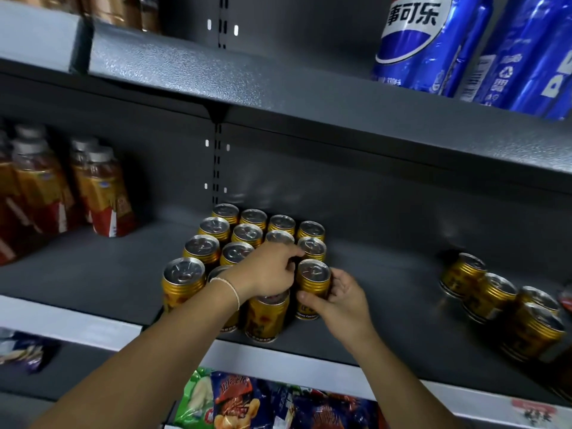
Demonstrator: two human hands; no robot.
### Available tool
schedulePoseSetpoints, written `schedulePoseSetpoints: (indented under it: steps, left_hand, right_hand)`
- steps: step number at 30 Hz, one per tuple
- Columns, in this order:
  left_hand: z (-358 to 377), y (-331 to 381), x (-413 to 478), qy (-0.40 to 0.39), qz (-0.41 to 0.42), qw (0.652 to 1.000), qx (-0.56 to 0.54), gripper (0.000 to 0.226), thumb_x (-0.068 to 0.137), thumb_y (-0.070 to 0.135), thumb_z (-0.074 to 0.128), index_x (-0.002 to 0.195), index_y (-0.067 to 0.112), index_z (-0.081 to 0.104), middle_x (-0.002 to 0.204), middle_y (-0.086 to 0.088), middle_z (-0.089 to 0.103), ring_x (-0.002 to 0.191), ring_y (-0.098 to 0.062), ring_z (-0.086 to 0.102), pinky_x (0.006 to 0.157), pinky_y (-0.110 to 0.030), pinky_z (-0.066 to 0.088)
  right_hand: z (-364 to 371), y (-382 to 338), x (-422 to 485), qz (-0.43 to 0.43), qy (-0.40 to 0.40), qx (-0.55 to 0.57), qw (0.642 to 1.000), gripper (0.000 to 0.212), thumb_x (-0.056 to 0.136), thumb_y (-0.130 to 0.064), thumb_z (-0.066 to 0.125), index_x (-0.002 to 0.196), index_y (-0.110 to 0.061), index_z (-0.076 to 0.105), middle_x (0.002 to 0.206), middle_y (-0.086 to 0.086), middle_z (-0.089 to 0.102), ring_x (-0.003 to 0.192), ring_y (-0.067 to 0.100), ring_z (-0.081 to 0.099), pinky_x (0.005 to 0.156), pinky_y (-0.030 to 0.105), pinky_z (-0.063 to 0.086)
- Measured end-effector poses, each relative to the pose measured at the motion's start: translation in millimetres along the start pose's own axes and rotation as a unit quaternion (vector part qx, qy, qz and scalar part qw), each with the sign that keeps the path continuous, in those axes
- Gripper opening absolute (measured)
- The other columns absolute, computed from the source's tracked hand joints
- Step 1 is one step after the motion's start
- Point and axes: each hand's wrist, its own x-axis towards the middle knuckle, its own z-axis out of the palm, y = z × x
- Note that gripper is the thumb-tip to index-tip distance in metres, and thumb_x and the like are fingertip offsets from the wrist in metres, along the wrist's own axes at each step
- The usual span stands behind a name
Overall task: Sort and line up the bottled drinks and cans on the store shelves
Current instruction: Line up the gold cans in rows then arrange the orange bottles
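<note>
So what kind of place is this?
Most likely a shop: grey metal shelves hold rows of gold cans, with blue Pepsi cans above and snack bags below.

The left hand (269, 270) hides the top of a gold can (266, 317); blue cans (411, 41) are cropped above

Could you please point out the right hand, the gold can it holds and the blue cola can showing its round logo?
right hand (343, 300): head view, on the hand's middle.
gold can (313, 281): head view, on its ribbed upper wall.
blue cola can (411, 41): head view, on its logo.
</note>
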Motion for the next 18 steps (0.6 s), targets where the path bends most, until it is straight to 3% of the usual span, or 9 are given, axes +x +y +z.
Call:
schedulePoseSetpoints:
  steps: [5,10,18]
  left_hand:
    - [5,-3,0,0.017,0.036,0.999,0.017,0.042,0.094,0.018,0.054,0.136,0.014,0.057,0.147,0.000,0.048,0.137,-0.017,0.041,0.111,-0.024,0.029]
    - [9,-5,-1,0.041,0.050,0.998,0.023,0.027,0.091,0.015,0.054,0.111,0.007,0.071,0.134,-0.006,0.059,0.124,-0.021,0.051,0.101,-0.027,0.040]
    - [11,-7,0,0.042,0.054,0.997,0.024,0.030,0.094,0.017,0.053,0.119,0.009,0.068,0.142,-0.002,0.052,0.133,-0.018,0.045,0.100,-0.017,0.028]
  right_hand:
    - [5,10,-1,-0.022,0.013,-0.016,1.000,0.066,0.060,-0.011,0.094,0.115,-0.025,0.061,0.110,-0.006,0.074,0.102,0.014,0.071,0.089,0.034,0.056]
    - [8,10,-1,-0.029,0.018,-0.020,0.999,0.066,0.063,-0.010,0.093,0.118,-0.023,0.060,0.112,-0.004,0.073,0.103,0.013,0.071,0.092,0.036,0.056]
    - [8,10,1,-0.039,0.012,-0.039,0.998,0.065,0.064,-0.018,0.093,0.120,-0.026,0.061,0.113,-0.006,0.073,0.103,0.011,0.070,0.091,0.036,0.057]
